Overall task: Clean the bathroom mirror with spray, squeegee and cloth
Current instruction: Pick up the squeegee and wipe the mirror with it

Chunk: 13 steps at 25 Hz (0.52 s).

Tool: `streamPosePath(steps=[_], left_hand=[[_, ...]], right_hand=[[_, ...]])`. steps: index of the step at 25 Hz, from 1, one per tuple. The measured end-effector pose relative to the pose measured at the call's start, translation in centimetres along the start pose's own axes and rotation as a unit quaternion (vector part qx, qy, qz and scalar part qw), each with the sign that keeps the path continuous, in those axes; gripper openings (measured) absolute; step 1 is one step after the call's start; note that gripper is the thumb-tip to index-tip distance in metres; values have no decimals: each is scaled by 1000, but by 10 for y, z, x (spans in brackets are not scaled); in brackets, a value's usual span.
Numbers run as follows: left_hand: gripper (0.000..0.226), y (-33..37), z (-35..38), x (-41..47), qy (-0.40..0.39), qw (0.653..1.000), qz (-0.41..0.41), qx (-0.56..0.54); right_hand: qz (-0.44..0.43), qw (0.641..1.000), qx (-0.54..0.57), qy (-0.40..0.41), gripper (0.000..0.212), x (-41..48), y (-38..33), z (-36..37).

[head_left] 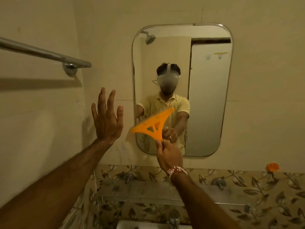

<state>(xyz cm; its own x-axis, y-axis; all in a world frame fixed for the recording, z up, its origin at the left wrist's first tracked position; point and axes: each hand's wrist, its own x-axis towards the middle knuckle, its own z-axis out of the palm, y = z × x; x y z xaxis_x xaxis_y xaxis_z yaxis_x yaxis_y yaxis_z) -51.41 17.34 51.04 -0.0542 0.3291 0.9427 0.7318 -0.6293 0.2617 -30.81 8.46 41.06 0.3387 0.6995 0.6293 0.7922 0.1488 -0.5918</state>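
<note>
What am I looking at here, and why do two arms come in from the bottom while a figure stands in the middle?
This is a single picture, taken by a wide-angle camera worn on a person's head, so the two arms are that person's own. The figure is their reflection in the bathroom mirror, headset included. The right hand grips the handle of an orange squeegee, held up over the mirror's lower left part. Whether its blade touches the glass is unclear. The left hand is open with its fingers spread, raised in front of the wall beside the mirror, and holds nothing. A towel rail is fixed to the left wall, and a tap stands below.
</note>
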Motion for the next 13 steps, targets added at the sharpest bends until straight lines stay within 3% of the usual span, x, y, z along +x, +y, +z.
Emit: streamPosePath(steps=[5,13], left_hand=[[58,3,10,-18,-40,999,20,24],[54,46,44,-23,-15,999,45,-22]], right_hand=[[-25,986,-145,-77,44,-47,45,0],[-231,926,-297,-36,49,21,-6,-52]])
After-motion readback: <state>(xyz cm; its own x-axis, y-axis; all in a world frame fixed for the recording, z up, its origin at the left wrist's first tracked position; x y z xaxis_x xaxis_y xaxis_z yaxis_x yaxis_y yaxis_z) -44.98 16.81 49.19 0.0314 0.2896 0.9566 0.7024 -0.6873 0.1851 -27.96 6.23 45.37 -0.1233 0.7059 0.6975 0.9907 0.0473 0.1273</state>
